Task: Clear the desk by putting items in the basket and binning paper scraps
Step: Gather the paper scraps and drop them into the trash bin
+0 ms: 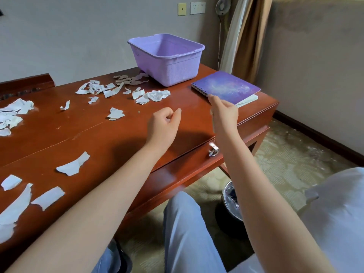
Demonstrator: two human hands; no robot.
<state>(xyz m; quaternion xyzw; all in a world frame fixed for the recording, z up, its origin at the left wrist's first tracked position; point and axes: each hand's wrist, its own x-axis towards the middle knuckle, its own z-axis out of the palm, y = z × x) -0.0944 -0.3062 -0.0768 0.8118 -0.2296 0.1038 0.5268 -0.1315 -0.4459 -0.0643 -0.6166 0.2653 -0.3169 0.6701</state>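
Forward, both arms extended, left hand (164, 123) loosely curled, empty, right hand (224, 113) at notebook (230, 87) corner, grip unclear

Bare desk (122, 134) between paper scraps (116, 114)

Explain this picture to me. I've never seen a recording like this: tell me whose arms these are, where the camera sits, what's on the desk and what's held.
No machine here: a person wears a wide-angle camera on the head, looking forward and down, so both bare arms are the wearer's own. This is the only view. The left hand hovers over the wooden desk, fingers loosely curled, nothing visible in it. The right hand reaches the near corner of a purple spiral notebook at the desk's right end; whether it grips it cannot be told. Behind stands a purple basket; nothing shows inside. Torn white paper scraps lie scattered across the desk. A bin stands on the floor below.
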